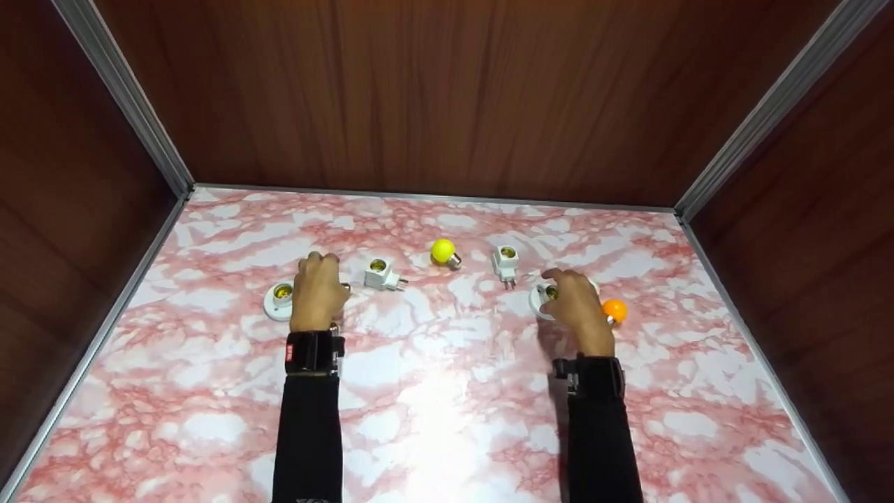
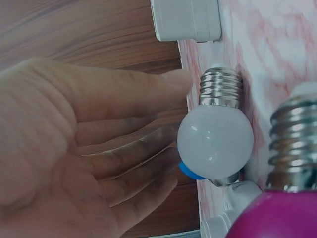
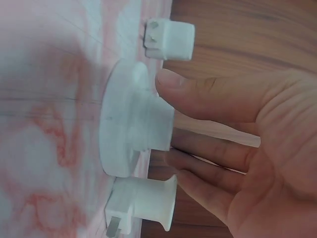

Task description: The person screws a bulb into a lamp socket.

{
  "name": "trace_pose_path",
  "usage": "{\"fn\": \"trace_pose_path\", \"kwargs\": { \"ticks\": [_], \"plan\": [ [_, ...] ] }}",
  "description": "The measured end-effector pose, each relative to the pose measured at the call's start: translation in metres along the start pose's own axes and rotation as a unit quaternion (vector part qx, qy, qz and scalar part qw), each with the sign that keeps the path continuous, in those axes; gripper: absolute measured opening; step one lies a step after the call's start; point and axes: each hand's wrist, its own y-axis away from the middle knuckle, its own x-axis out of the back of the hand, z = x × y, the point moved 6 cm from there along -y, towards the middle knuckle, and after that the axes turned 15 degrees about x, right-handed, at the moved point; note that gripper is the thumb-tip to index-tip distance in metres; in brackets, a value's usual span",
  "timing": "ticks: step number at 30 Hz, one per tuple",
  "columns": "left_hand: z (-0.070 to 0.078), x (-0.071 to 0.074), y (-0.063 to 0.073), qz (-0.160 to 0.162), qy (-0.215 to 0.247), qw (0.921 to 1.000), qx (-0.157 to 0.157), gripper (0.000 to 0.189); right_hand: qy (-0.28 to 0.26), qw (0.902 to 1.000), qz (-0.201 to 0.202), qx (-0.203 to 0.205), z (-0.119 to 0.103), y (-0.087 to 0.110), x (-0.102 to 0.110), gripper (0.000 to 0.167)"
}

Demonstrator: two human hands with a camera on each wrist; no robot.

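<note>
My left hand (image 1: 318,290) is beside a white round bulb (image 2: 215,141) with a silver screw base; the thumb tip is close to the screw threads and the fingers reach along its glass. A magenta bulb (image 2: 277,218) lies nearer the camera, and a blue bulb (image 2: 190,171) peeks out behind the white one. Over a white round-based lamp holder (image 3: 119,124), my right hand (image 1: 578,307) has thumb and fingers spread around the socket's top. An orange bulb (image 1: 614,310) lies just right of that hand, which partly hides the holder in the head view.
Another round lamp holder (image 1: 277,312) sits left of the left hand. Between the hands are two white plug-in sockets (image 1: 377,278) and a yellow bulb (image 1: 443,251). A flared white plug-in holder (image 3: 153,198) stands beside the right holder. Brown wooden panels (image 1: 433,98) enclose the marbled surface.
</note>
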Motion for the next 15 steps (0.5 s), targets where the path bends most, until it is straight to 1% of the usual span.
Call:
{"fn": "trace_pose_path", "kwargs": {
  "ticks": [5,8,11,15],
  "plan": [
    [-0.004,-0.002,0.001,-0.009,-0.016,0.9998,0.011,0.041,0.031,0.9993,-0.003,0.018,-0.003,-0.003,-0.008,0.064],
    [-0.007,-0.004,0.000,-0.013,-0.019,0.9995,0.020,0.036,0.052,0.9984,-0.010,0.022,-0.003,-0.004,-0.012,0.068],
    [-0.009,-0.005,-0.001,-0.023,-0.014,0.9991,0.034,0.031,0.062,0.9977,-0.023,0.013,-0.002,-0.005,-0.015,0.071],
    [-0.011,-0.008,-0.001,-0.030,-0.005,0.9986,0.042,0.029,0.067,0.9964,-0.051,-0.008,0.003,-0.005,-0.018,0.075]
  ]
}}
